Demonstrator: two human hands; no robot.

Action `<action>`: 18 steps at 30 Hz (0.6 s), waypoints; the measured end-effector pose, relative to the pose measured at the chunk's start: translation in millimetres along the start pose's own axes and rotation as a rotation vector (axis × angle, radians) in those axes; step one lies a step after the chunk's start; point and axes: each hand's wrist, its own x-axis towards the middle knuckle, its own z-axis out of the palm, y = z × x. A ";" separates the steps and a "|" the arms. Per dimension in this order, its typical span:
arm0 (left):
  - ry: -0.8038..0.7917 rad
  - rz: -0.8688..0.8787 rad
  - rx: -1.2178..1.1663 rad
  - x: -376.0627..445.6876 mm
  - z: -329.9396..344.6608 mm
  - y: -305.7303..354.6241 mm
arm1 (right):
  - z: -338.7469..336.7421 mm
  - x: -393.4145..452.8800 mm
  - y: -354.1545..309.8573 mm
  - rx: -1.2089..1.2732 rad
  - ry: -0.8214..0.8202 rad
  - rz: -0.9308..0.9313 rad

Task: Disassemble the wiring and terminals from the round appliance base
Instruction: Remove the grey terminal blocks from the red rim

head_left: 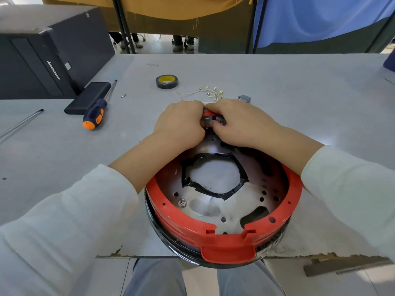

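Observation:
The round appliance base (224,242), red-rimmed with a metal plate and black tape round its centre hole, lies at the table's near edge. At its far rim sits a grey terminal block (210,120), mostly hidden by my hands. My left hand (181,122) and my right hand (237,122) both curl their fingers round this block from either side. Just beyond my hands lie white wires with gold terminals (210,91), loose on the table.
A roll of black tape (167,81) lies behind the wires. An orange-and-blue screwdriver (97,111) rests on a black flat case (87,97) at left, beside a black computer tower (42,50). A small grey part (244,97) and a loose screw (123,95) lie nearby.

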 end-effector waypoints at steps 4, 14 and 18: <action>-0.014 -0.027 0.012 2.2 -2.1 2.6 | -1.5 1.9 0.6 0.028 -0.014 0.027; -0.064 0.032 -0.105 -0.1 -1.9 -4.2 | -2.9 1.0 4.4 0.012 0.004 -0.015; -0.052 0.053 -0.145 1.4 -1.6 -5.2 | -1.7 -0.3 3.7 0.020 0.028 -0.007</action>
